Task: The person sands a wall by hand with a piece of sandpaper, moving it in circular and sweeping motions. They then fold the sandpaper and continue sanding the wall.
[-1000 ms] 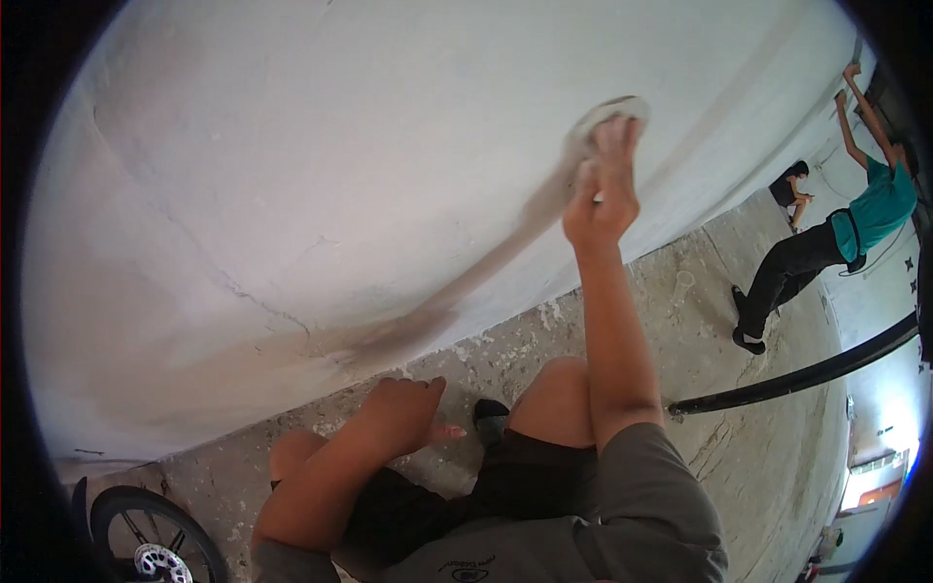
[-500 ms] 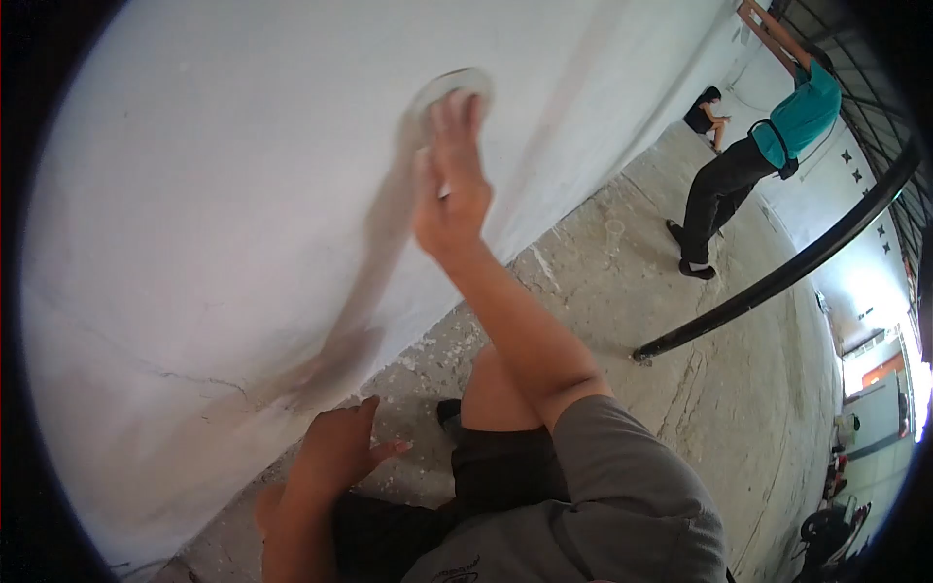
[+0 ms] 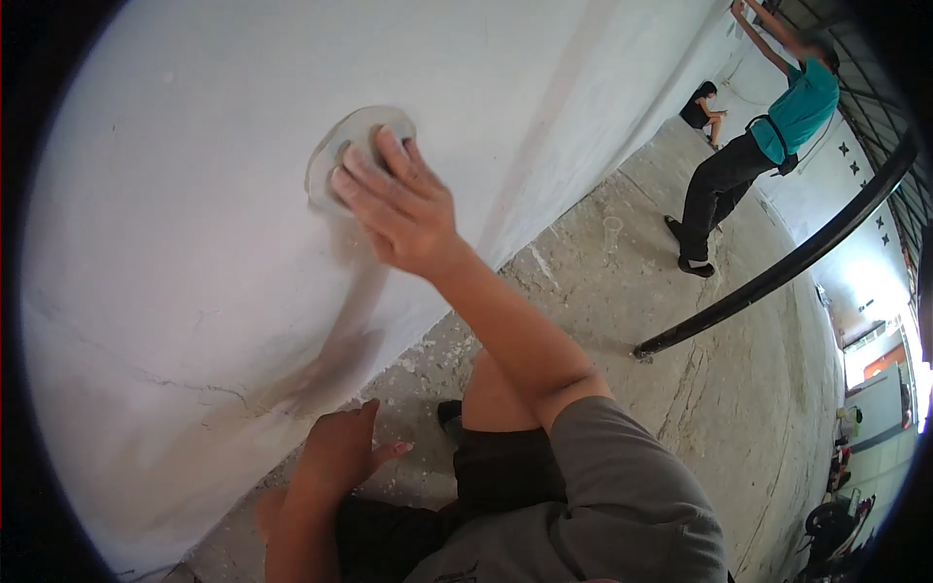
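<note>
My right hand presses a thin, round, pale grey sanding disc flat against the white wall. Its fingers lie bent over the disc's face, and a dark hole shows in the disc near the fingertips. Low in the view, my left hand hangs by my knee close to the foot of the wall. Thumb and forefinger are spread apart there, with nothing visible in them; the other fingers are partly hidden.
A black pole slants up from the cracked concrete floor on my right. Beyond it, a person in a teal shirt stands with arms raised to the wall. Another person sits in the far corner. A crack runs along the lower wall.
My right hand has slid left and slightly down the wall with the sanding disc, and more of the disc now shows. The left hand has stayed in place.
</note>
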Available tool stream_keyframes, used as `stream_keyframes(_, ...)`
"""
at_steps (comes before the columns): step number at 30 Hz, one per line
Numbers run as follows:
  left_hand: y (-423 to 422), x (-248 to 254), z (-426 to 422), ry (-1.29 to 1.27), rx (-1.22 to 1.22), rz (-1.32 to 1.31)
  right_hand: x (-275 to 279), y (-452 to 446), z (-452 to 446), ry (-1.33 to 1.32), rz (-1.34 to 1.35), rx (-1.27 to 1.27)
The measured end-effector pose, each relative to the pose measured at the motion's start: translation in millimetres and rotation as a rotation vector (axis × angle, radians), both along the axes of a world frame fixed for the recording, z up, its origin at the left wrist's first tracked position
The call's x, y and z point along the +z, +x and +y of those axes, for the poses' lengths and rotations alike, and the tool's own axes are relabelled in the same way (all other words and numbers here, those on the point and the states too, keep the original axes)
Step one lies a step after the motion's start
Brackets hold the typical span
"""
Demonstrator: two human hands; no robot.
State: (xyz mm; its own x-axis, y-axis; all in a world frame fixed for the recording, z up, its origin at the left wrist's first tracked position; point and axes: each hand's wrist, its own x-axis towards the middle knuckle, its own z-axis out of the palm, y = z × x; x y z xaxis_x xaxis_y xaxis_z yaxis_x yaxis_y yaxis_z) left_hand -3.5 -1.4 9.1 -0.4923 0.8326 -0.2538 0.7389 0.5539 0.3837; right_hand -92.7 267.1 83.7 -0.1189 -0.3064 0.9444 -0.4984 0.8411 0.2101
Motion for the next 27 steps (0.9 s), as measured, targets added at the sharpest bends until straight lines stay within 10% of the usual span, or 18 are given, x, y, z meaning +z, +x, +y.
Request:
stream_keyframes(6, 4.0, 7.3, 1.6, 0.067, -0.002, -0.022, 16.9, 0.2, 21.3, -0.326, 0.092, -0.099)
stream_keyframes(14, 3.2, 1.8, -1.8, 0.128, -0.030, 0.028, 21.7, 1.8, 12.8, -0.061, 0.049, -0.070)
stream_keyframes(16, 4.7, 3.8, -1.0, 0.101, -0.019, 0.022, 21.6, -4.3, 7.8, -0.427, 0.136, -0.096)
stream_keyframes(24, 5.5, -0.2, 2.6, 0.058, -0.029, 0.025, 21.5, 1.5, -3.4, -0.011, 0.029, -0.010)
stream_keyframes(27, 6.7, 1.2, 2.2, 0.067, -0.027, 0.030, 26.0, -0.8, -10.5, -0.482, 0.092, 0.005)
